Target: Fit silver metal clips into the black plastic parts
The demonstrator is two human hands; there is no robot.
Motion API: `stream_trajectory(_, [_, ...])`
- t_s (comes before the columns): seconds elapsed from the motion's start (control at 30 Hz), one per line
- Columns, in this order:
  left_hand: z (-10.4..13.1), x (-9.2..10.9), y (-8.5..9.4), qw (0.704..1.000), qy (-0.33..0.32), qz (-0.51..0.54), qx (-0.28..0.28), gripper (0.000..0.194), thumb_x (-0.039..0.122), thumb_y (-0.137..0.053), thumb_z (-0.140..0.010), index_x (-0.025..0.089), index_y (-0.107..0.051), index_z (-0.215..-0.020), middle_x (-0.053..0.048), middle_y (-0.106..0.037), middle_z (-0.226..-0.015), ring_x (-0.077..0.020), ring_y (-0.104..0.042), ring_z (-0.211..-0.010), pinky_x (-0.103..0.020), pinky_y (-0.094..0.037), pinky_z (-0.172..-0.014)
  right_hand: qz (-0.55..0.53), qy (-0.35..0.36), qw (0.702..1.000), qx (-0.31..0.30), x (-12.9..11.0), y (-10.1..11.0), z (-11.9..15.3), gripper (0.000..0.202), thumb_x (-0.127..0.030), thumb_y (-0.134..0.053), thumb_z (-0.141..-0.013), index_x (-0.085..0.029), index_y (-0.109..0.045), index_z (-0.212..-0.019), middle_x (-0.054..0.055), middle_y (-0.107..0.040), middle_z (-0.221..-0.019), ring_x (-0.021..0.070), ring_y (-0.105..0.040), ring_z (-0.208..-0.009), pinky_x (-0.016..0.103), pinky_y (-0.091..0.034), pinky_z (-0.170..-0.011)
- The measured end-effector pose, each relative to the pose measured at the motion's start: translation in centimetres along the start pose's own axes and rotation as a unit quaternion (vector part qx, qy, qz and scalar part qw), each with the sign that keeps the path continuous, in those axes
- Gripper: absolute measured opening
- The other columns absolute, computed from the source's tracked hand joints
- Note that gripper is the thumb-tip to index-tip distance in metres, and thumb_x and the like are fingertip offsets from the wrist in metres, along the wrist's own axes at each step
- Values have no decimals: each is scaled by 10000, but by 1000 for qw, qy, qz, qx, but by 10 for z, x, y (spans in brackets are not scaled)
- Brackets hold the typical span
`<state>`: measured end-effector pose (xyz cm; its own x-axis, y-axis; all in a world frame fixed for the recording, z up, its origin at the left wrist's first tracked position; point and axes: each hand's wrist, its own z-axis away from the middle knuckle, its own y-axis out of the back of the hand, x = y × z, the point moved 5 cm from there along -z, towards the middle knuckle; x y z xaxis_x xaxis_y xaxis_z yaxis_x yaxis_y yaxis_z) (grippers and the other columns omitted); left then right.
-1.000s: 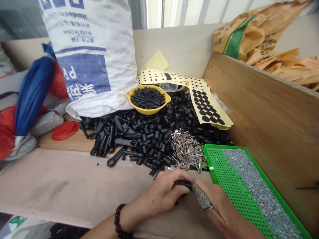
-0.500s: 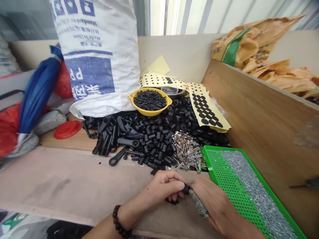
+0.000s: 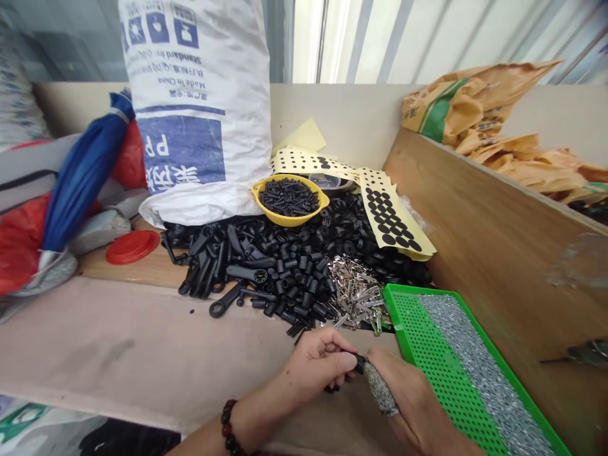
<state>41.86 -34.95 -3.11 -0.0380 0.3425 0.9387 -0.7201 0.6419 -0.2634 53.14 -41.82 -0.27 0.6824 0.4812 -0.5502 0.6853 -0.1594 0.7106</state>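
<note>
My left hand (image 3: 320, 364) is closed, thumb and fingers pinching a small black plastic part (image 3: 360, 363) above the tabletop. My right hand (image 3: 411, 396) meets it from the other side, its curled fingers closed on the part's right end. A grey speckled wrap (image 3: 380, 389) shows along the right hand; whether it covers a finger or is held cannot be made out. Just beyond the hands lie a heap of black plastic cylinders (image 3: 304, 282) and a pile of shiny metal clips (image 3: 356, 288). Another dark piece shows under my left fingers, mostly hidden.
On the right stands a green perforated tray (image 3: 427, 354) with small silvery pieces (image 3: 479, 354), beside a wooden partition (image 3: 475, 215). Behind the heaps are a yellow basin (image 3: 289, 220) of black screw-like parts, sticker sheets (image 3: 370, 177) and a white sack (image 3: 199, 95). A red lid (image 3: 133, 247) lies left.
The view has shifted slightly. Both hands stay together at the black part, and the left thumb and fingers have moved a little over it.
</note>
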Motion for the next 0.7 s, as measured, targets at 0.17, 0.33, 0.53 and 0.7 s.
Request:
stream_trajectory(0.17, [-6,-1,-2,999,-15,-28,14,348,471,-651,-683,140,-567,-745,15,-550,-585,-65,-431,-458,-178,-331,-440,-72,-64,995,-28,7,-1,-4,231,-206,-312,-902,-223,-525,-814,16,-617,-679,160,-596,-570,248,-438,-502])
stream_trajectory(0.33, [-7,10,-4,992,-69,-97,42,209,358,-576,-749,150,-577,-723,25,-497,-587,-97,-462,-537,-200,-361,-515,-151,-132,979,-36,17,-1,-7,244,-210,-327,-875,-221,-570,-882,19,-668,-760,173,-635,-662,250,-490,-587])
stream_trajectory(0.53, [-23,10,-4,979,-45,-196,29,99,249,-598,-722,154,-613,-743,44,-472,-553,-101,-427,-520,-203,-314,-511,-93,-175,977,-76,39,9,4,443,-120,-354,-772,-235,-589,-1129,56,-700,-1024,233,-655,-949,328,-520,-773])
stream_trajectory(0.7, [-33,5,-6,929,-71,-363,-10,107,78,-575,-712,170,-622,-734,56,-513,-566,-105,-479,-561,-205,-329,-569,-1,-165,984,-64,56,21,14,616,-62,-364,-673,-246,-534,-1236,53,-687,-1130,236,-670,-958,344,-535,-759])
